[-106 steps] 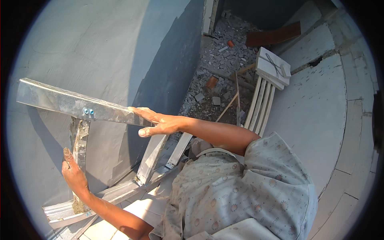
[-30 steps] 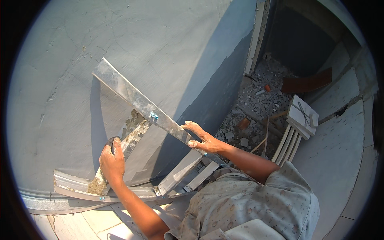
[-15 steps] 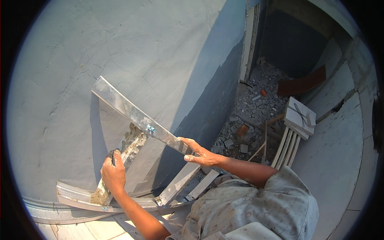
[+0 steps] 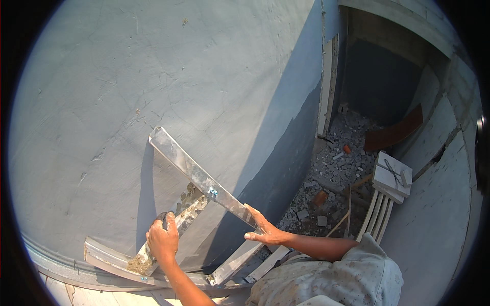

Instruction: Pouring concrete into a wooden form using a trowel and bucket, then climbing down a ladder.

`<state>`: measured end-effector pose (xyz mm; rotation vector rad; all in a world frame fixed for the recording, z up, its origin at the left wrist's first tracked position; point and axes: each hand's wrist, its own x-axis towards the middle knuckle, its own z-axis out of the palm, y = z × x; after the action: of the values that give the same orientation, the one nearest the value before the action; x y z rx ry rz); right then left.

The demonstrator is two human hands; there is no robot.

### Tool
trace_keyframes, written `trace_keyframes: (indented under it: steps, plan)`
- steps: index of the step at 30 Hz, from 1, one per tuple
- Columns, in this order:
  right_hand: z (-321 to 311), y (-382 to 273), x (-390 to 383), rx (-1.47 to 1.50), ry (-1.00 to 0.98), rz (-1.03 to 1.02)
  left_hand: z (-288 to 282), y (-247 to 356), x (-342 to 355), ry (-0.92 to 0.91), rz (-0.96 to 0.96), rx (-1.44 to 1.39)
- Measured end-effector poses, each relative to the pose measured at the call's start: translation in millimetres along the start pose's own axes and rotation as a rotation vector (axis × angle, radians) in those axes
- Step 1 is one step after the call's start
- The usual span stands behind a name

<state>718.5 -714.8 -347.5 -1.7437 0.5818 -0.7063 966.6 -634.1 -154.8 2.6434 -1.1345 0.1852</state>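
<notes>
A ladder-like frame of pale metal stands against the grey wall, its upper rail (image 4: 191, 172) slanting down to the right. My right hand (image 4: 268, 233) clasps that rail's lower right end, thumb on the near side. Blue-tipped bolts (image 4: 213, 192) show where a crosspiece (image 4: 190, 214), crusted with dried mortar, meets the rail. My left hand (image 4: 162, 239) is closed at this crosspiece. Between its thumb and fingers shows a small dark thing (image 4: 164, 218), too covered to name. The lower rail (image 4: 109, 259) curves along the base of the wall.
Two more pale bars (image 4: 237, 262) lie beside my lap. Rubble (image 4: 332, 178) covers the ground beyond my right arm. White slabs (image 4: 390, 176) rest on several pale strips (image 4: 375, 214) at the right, near a curved brown board (image 4: 395, 130). Light tiles (image 4: 92, 293) lie below the frame.
The view has shifted, so wall, frame and hands all sit lower and further right. Both hands keep their places on the frame.
</notes>
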Motion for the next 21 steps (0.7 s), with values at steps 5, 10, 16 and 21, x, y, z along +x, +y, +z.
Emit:
trace_keyframes:
  steps: [5,10,16,21]
  plan:
    - [-12.5,-6.5,1.2,0.352,0.005,0.085,5.7,-5.8,-0.5,0.092,0.058,-0.049]
    - [-70.1,-27.7,29.9,-0.031,-0.215,0.085,-3.0,4.0,-3.9,0.009,0.002,-0.019]
    - [-62.6,-19.8,48.9,0.153,-0.389,-0.014,-3.1,2.8,-2.3,-0.01,-0.017,-0.014]
    - [-17.4,-6.4,13.0,0.164,-0.111,0.023,-3.0,4.7,-0.5,-0.009,-0.015,-0.016]
